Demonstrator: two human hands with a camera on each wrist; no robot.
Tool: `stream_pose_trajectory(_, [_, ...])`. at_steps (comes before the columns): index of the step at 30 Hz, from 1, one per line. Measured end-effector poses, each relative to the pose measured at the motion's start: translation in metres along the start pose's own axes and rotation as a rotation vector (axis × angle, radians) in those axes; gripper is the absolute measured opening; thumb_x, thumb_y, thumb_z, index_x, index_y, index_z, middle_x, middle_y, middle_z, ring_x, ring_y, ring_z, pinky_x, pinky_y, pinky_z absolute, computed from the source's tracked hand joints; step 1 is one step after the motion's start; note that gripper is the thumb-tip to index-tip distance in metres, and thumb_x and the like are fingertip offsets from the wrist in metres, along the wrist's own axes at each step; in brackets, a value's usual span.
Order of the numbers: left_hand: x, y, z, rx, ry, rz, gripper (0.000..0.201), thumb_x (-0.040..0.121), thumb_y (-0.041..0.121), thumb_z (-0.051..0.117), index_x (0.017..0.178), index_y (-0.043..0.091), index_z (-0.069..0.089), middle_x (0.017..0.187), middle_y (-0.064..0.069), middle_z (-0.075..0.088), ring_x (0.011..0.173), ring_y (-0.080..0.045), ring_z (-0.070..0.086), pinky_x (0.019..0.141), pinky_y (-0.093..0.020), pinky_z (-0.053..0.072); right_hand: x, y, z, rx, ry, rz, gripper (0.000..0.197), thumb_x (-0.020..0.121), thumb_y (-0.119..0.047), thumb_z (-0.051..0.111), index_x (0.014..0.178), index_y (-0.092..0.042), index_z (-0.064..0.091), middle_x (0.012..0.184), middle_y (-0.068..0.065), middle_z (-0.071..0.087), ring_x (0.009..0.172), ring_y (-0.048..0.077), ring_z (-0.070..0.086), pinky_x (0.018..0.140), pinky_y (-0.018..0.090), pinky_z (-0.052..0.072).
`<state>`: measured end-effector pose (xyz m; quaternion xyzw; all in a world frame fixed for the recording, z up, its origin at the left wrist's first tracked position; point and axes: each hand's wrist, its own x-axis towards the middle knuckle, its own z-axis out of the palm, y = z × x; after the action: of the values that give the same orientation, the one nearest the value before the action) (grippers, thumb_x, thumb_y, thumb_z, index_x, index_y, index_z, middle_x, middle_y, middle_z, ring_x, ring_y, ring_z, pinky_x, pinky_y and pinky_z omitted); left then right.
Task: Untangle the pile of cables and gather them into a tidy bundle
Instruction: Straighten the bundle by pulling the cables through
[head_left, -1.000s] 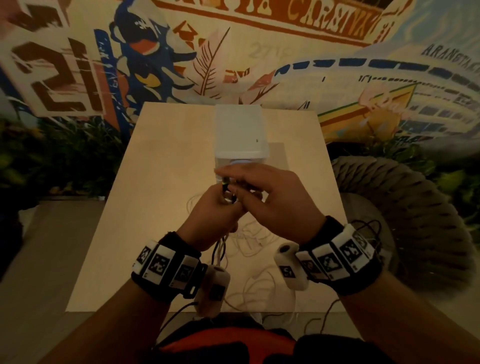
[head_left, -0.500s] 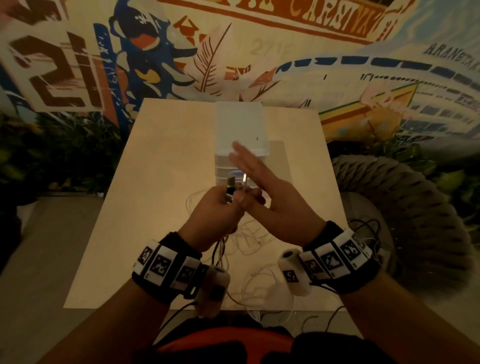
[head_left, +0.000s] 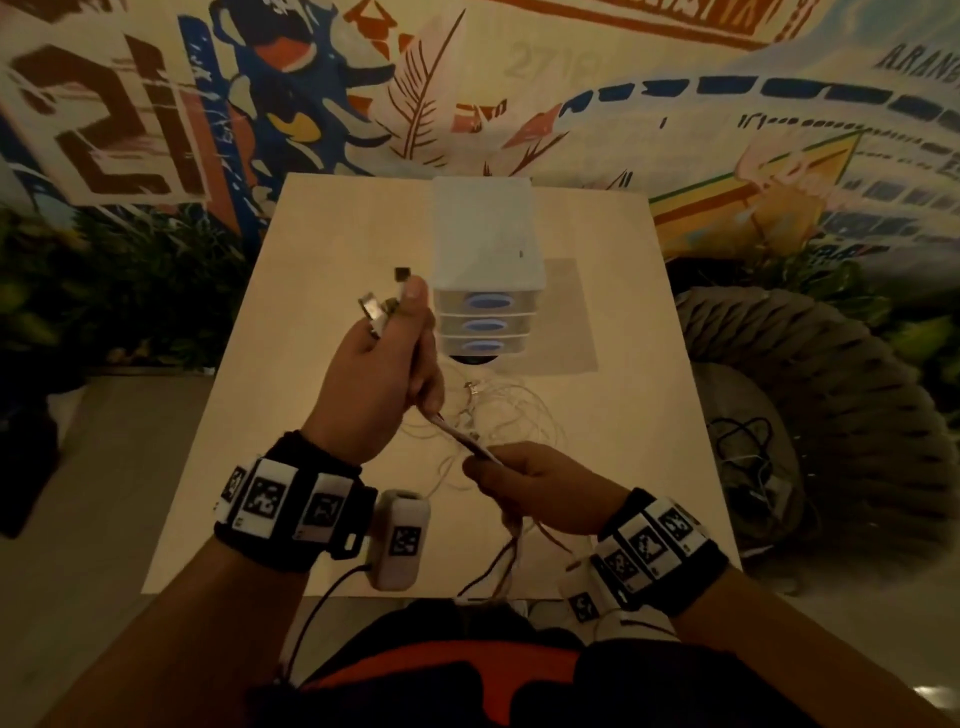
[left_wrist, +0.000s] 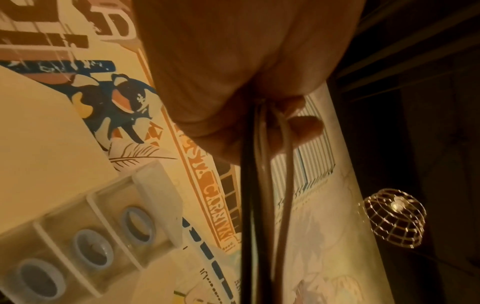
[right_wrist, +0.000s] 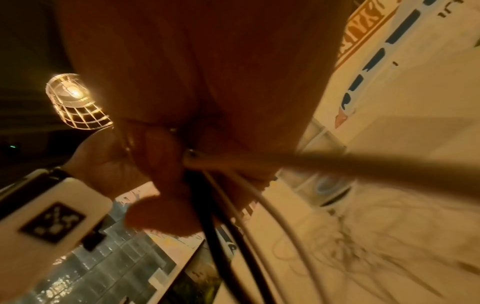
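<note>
My left hand (head_left: 393, 323) is raised over the table and grips a bunch of cable ends, with several plugs (head_left: 375, 306) sticking out above the fist. The gathered cables (head_left: 457, 435) run taut down to my right hand (head_left: 485, 466), which is curled round them near the table's front. In the left wrist view, black and white cables (left_wrist: 259, 185) hang from the closed palm. The right wrist view shows the same strands (right_wrist: 223, 226) leaving my right fist. Loose white cable loops (head_left: 511, 410) lie on the table (head_left: 332, 249) between the hands and the drawers.
A small white drawer unit (head_left: 488, 260) with three blue-handled drawers stands mid-table just beyond my left hand. To the right of the table is a woven round seat (head_left: 841, 395) with black cables (head_left: 743, 441) on it. A painted wall rises behind.
My right hand has left the plug ends and slid down the cables toward me. The left hand has shifted left and up with the plugs, drawing the strands straight.
</note>
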<state>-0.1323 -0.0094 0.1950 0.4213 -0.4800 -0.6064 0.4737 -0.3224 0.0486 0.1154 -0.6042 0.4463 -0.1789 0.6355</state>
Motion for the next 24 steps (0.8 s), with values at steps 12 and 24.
stream_pose_trajectory(12, [0.003,-0.014,-0.032,-0.148,0.027,-0.202,0.055,0.093,0.035,0.067,0.077,0.02,0.016,0.064,-0.004,0.007,0.046,-0.016,0.007,0.045,-0.03,0.011,-0.076,0.145,0.002,-0.286,0.053,0.496,0.051,0.097,-0.059,0.05,0.059,-0.025,0.045,0.056,-0.013,0.048,0.049,-0.003,0.045,0.057,0.018,0.036])
stream_pose_trajectory(24, [0.003,-0.034,-0.044,-0.095,0.056,-0.287,0.054,0.099,0.005,0.055,0.074,0.021,0.01,0.059,-0.001,0.008,0.04,-0.012,0.01,0.041,-0.019,0.016,-0.107,0.211,0.017,-0.407,0.106,0.547,0.036,0.097,-0.056,0.054,0.075,-0.029,0.066,0.07,-0.009,0.063,0.068,0.004,0.061,0.064,0.021,0.045])
